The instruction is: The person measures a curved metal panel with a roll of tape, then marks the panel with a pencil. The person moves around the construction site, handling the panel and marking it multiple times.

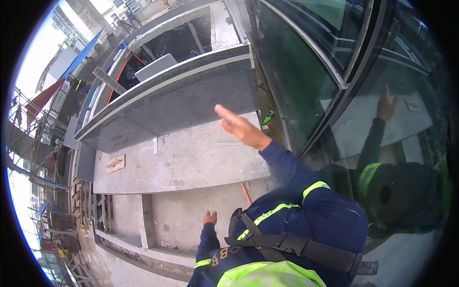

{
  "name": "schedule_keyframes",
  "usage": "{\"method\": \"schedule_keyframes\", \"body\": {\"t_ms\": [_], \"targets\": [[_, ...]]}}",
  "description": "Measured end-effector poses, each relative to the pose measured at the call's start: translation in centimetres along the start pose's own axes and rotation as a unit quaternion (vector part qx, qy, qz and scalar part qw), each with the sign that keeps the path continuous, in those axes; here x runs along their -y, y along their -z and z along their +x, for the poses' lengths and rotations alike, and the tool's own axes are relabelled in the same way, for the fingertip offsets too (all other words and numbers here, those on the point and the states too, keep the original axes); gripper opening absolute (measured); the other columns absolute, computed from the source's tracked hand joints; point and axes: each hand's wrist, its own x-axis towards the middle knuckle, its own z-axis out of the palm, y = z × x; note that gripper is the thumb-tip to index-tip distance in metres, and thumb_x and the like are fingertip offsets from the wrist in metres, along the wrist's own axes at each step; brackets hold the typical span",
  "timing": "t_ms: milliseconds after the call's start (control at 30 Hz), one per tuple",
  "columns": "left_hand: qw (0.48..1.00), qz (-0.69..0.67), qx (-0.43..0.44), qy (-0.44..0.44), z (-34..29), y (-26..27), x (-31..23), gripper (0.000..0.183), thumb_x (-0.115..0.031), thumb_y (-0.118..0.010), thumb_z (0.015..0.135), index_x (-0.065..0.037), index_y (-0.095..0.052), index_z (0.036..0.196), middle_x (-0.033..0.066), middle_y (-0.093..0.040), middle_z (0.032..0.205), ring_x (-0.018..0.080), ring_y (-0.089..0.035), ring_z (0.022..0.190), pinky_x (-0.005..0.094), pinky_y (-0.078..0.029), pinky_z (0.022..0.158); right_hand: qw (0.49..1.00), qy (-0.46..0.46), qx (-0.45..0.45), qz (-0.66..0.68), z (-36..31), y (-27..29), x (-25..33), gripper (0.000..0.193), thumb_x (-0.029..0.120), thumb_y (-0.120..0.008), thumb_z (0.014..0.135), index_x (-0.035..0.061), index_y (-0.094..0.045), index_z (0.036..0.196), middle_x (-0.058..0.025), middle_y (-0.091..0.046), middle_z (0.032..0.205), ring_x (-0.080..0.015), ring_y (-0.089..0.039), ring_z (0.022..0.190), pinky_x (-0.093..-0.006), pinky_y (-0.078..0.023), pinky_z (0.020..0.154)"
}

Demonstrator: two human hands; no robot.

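My right hand [241, 128] is held out above a grey concrete slab [191, 165], its fingers stretched and nothing in it. It is nearest to the slab's far right part, in front of an upright dark grey stone panel [177, 103]. Lower down, my left hand [209, 218] hangs near my body, over the lower concrete surface; its fingers look loosely bent and apart, with no object visible in them. On the slab lie a wooden float [116, 163], a short thin light strip [155, 145] and a longer flat strip [228, 143].
A tall glass wall [301, 71] in a dark frame rises at the right and reflects my arm. Past the slab's right end lies a green object [268, 117]. Behind the panel are a pipe [109, 79] and an open pit. Scaffolding [36, 110] stands at the left.
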Motion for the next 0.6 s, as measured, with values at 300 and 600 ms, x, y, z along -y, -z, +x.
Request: {"method": "schedule_keyframes", "body": {"t_ms": [300, 600], "targets": [[0.962, -0.191, 0.176, 0.082, -14.3, -11.6, 7.4, 0.071, -0.058, -0.052, 0.103, 0.002, -0.066, 0.138, 0.0256, -0.072, 0.125, 0.0389, -0.066, 0.123, 0.0462, -0.048, 0.107, 0.923, 0.036, -0.331, -0.192, 3.4, 12.8, -4.3, 0.088, 0.052, -0.06, 0.106, -0.0085, -0.029, 0.162, -0.0286, -0.038, 0.165, -0.036, -0.037, 0.156, -0.0426, -0.034, 0.124], [0.94, -0.306, -0.151, 0.015, -4.5, -5.4, 0.1, 0.059, -0.051, -0.067, 0.101, 0.003, -0.074, 0.125, 0.0111, -0.076, 0.093, 0.0174, -0.069, 0.082, 0.0349, -0.056, 0.077, 0.964, 0.027, -0.263, -0.012, 10.5, 20.5, -1.4, 0.106, 0.082, -0.024, 0.102, -0.0021, -0.02, 0.167, -0.0198, -0.019, 0.176, -0.0294, -0.015, 0.164, -0.049, -0.014, 0.13]]}}
